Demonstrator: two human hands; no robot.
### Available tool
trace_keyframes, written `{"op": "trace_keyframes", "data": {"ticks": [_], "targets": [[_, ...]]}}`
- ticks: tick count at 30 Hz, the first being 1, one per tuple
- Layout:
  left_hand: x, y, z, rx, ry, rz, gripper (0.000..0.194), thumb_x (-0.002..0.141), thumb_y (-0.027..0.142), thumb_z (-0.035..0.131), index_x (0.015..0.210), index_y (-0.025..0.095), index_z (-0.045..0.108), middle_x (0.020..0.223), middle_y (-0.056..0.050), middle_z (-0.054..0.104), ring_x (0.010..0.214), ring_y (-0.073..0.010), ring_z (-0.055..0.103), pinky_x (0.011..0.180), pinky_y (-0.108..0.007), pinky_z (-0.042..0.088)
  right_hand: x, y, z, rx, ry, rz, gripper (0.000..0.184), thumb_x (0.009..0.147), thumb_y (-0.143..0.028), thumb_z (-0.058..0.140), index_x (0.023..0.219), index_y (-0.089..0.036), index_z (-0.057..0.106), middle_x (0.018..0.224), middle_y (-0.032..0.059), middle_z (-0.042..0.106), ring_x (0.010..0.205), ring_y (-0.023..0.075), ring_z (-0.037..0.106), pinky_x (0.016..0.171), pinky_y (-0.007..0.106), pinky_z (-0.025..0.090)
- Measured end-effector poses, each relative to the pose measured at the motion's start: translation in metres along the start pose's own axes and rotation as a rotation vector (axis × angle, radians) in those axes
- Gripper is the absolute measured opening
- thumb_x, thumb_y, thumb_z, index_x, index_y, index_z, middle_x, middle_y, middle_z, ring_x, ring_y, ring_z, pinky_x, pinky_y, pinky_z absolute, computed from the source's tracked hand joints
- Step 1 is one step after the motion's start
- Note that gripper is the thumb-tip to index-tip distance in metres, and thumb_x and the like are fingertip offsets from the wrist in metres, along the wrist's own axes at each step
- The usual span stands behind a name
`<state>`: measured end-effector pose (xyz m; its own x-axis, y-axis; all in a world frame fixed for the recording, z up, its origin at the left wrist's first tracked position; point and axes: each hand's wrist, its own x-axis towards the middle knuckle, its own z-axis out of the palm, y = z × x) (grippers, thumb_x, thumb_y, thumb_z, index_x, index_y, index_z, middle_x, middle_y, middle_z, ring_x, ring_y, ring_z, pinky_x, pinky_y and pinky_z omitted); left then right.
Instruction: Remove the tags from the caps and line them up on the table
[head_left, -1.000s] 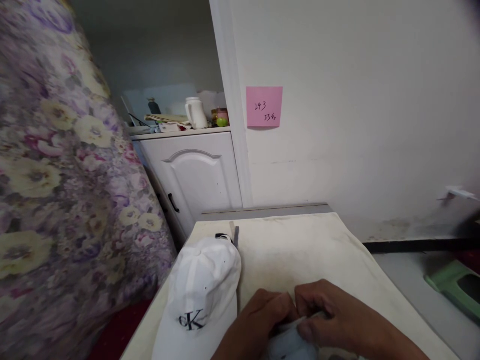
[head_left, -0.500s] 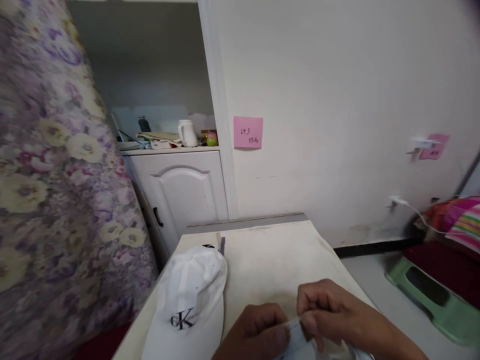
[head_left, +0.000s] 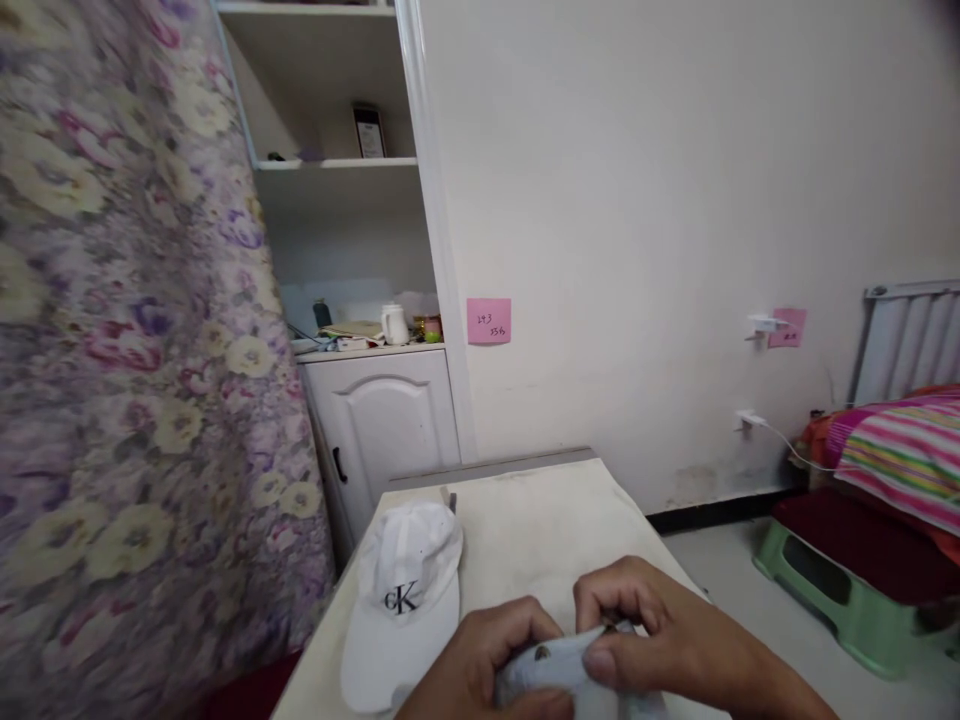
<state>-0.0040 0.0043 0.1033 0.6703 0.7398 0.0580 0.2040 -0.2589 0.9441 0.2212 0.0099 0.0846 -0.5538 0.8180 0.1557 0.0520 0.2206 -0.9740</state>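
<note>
Both hands meet at the bottom of the view over a cream-topped table (head_left: 540, 510). My left hand (head_left: 480, 665) and my right hand (head_left: 660, 640) are both closed on a small bundle of pale blue-grey cloth (head_left: 559, 670), fingers pinching its top edge. The lower part of the cloth is cut off by the frame. A white baseball cap (head_left: 405, 590) with a black "CK" logo lies on the table just left of my left hand, not touched.
A floral purple fabric (head_left: 127, 380) hangs along the left. Behind the table stand a white cabinet (head_left: 382, 425) with a mug (head_left: 394, 323) and clutter on top, and shelves above. A pink note (head_left: 488, 321) is on the wall. A green stool (head_left: 840, 590) and striped bedding (head_left: 900, 450) are at right.
The view has tilted up and back, showing the shelves, the radiator and the bedding. My hands have kept hold of the cloth, bunching it closer together. The cap has not moved.
</note>
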Motion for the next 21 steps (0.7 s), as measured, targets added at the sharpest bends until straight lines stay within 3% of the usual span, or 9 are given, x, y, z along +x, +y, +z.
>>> {"op": "trace_keyframes", "data": {"ticks": [3, 7, 10, 14, 21], "targets": [[-0.019, -0.004, 0.010, 0.020, -0.038, -0.014, 0.032, 0.080, 0.050, 0.071, 0.089, 0.019, 0.067, 0.084, 0.002, 0.055, 0.081, -0.0170, 0.050, 0.071, -0.027, 0.034, -0.018, 0.013, 0.007, 0.028, -0.001, 0.045, 0.032, 0.074, -0.045, 0.077, 0.071, -0.016, 0.063, 0.057, -0.0073, 0.046, 0.054, 0.0086, 0.036, 0.048, 0.023, 0.024], [-0.036, -0.024, 0.028, -0.034, -0.072, -0.066, 0.035, 0.087, 0.047, 0.066, 0.108, 0.020, 0.071, 0.092, -0.001, 0.059, 0.087, -0.0185, 0.052, 0.077, -0.028, 0.035, -0.038, 0.039, 0.015, 0.074, -0.001, 0.089, 0.034, 0.073, -0.046, 0.077, 0.070, -0.016, 0.062, 0.056, -0.0070, 0.045, 0.054, 0.0091, 0.036, 0.050, 0.023, 0.025], [-0.041, -0.036, 0.042, -0.186, -0.053, -0.084, 0.036, 0.088, 0.047, 0.065, 0.106, 0.017, 0.070, 0.086, 0.000, 0.057, 0.079, -0.0155, 0.047, 0.070, -0.027, 0.031, -0.050, 0.051, 0.020, 0.144, 0.001, 0.105, 0.036, 0.074, -0.048, 0.077, 0.070, -0.016, 0.060, 0.055, -0.0079, 0.043, 0.052, 0.0080, 0.032, 0.049, 0.023, 0.023], [-0.047, -0.042, 0.055, -0.216, -0.020, -0.099, 0.030, 0.089, 0.045, 0.064, 0.097, 0.015, 0.067, 0.082, 0.002, 0.054, 0.075, -0.0139, 0.044, 0.066, -0.027, 0.029, -0.059, 0.057, 0.026, 0.193, -0.008, 0.106, 0.037, 0.075, -0.048, 0.077, 0.071, -0.017, 0.059, 0.057, -0.0079, 0.043, 0.053, 0.0079, 0.030, 0.050, 0.023, 0.022], [-0.059, -0.041, 0.057, -0.243, 0.000, -0.215, 0.025, 0.088, 0.042, 0.066, 0.090, 0.017, 0.067, 0.076, 0.004, 0.052, 0.070, -0.0121, 0.042, 0.063, -0.026, 0.028, -0.074, 0.066, 0.045, 0.210, -0.031, 0.130, 0.043, 0.075, -0.057, 0.075, 0.073, -0.019, 0.055, 0.065, -0.0059, 0.042, 0.059, 0.0098, 0.033, 0.053, 0.025, 0.023]]}}
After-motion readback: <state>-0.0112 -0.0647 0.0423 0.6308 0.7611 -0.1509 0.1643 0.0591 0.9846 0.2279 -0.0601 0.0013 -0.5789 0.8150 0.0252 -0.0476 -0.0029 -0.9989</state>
